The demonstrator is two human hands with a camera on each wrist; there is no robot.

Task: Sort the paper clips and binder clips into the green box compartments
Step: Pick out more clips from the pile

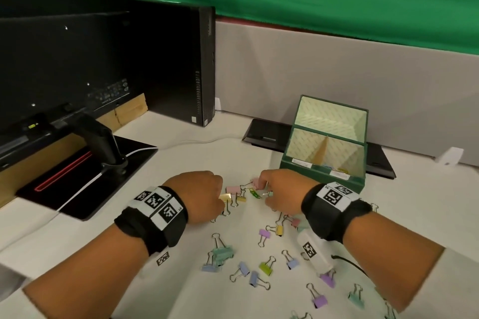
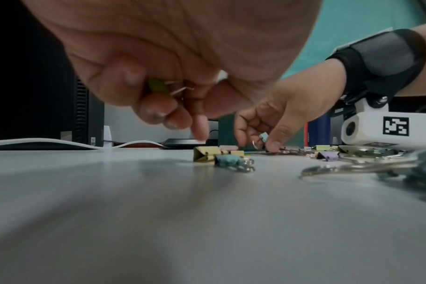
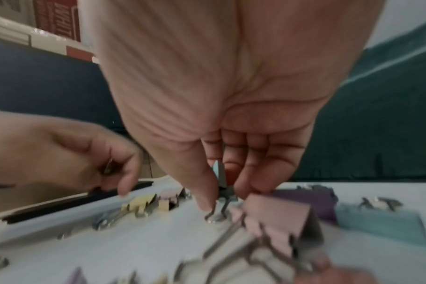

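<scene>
Seen from the head camera, just knuckles: left hand (image 1: 201, 195) and right hand (image 1: 281, 190) down on the white table (image 1: 145, 292), fingertips hidden. From the left wrist, though, a green binder clip (image 2: 158, 88) tucked inside the curled left fingers, index finger (image 2: 199, 127) poking down toward a yellow binder clip (image 2: 205, 156). From the right wrist, thumb and fingers pinching a small blue binder clip (image 3: 220, 173) upright, wire handles touching the table. Both wrists low, palms down, hands close together over a small cluster with a green paper clip (image 1: 255, 193). Pastel binder clips (image 1: 243, 264) scattered nearer the body. Green box (image 1: 324, 176) just beyond the right hand, lid open, few clips inside. Monitor (image 1: 62, 67) off left.
</scene>
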